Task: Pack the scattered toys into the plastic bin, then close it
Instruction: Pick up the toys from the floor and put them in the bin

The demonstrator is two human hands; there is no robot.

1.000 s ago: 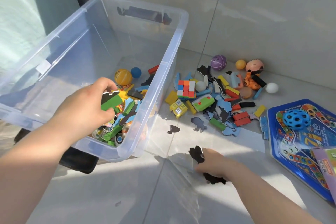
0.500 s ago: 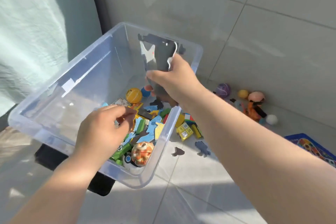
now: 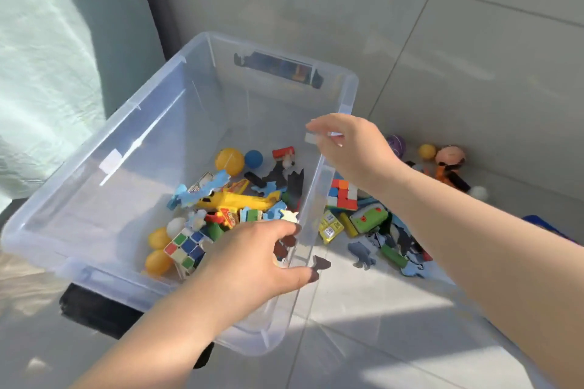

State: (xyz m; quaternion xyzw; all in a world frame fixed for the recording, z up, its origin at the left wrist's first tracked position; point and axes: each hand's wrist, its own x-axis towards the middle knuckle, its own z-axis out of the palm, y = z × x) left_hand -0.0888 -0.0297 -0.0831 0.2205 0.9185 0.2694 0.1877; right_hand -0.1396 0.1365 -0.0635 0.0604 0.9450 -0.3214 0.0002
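We saw the plastic bin [image 3: 126, 167] standing open-topped on the tiled floor [image 3: 379, 309]. Its long axis ran away from us and leaned a little right, and the short end with the black latch [image 3: 278, 68] lay farthest off. Its walls were clear, smooth plastic with rounded corners.

Our left hand [image 3: 252, 259] hung over the bin's near right corner, fingers [image 3: 284, 227] loosely spread and thumb reaching across the right wall, clasping nothing. Dark flat cut-out pieces [image 3: 281, 246] lay inside the bin just beneath those fingers.

Our right hand [image 3: 357, 148] hovered above the bin's right rim, farther along it, with the fingers bent down toward the inside. A small pale patch sat at the fingertips. We could not tell whether they pinched it or whether it belonged to the bin wall.

Inside the bin the toys were heaped toward the right wall. Among them were a glossy yellow ball [image 3: 229, 161], a matte blue ball [image 3: 253, 159] and a square puzzle cube [image 3: 186, 248] near the near end. A long yellow plastic toy [image 3: 240, 199] lay with its length across the bin's width.

Outside the bin, against its right wall, lay more scattered toys: a blocky coloured cube [image 3: 343, 194], a green toy [image 3: 368, 218] and a purple ball [image 3: 396, 144].
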